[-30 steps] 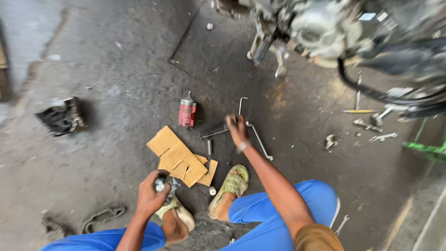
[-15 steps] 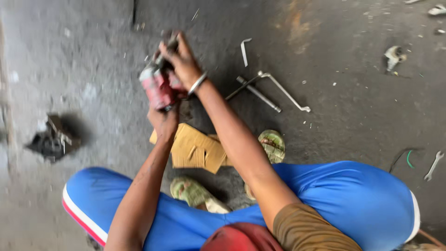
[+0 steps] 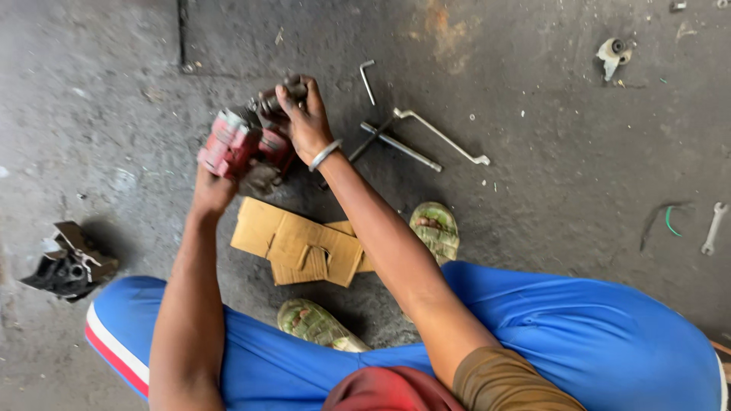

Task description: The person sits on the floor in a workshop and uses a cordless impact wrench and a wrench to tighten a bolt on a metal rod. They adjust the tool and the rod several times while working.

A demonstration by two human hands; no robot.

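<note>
My left hand [image 3: 209, 190] is raised above the floor and grips a red, can-like object [image 3: 232, 143] from below. My right hand [image 3: 304, 125], with a metal bangle on the wrist, closes on a small dark metal part [image 3: 276, 97] pressed against the top of the red object. Both hands meet over the concrete floor, just beyond some folded cardboard pieces [image 3: 297, 243]. The underside of the red object is hidden by my fingers.
Metal bars and a bent wrench [image 3: 415, 144] lie right of my hands, with a hex key [image 3: 367, 80] beyond. A dark engine part [image 3: 68, 266] sits at left. A spanner [image 3: 713, 227], a green wire [image 3: 670, 219] and a small pale part [image 3: 613, 55] lie at right.
One second ago the red object stood on the floor and my right hand reached among the tools. Both hands now hold it up, and the view has tilted down.
</note>
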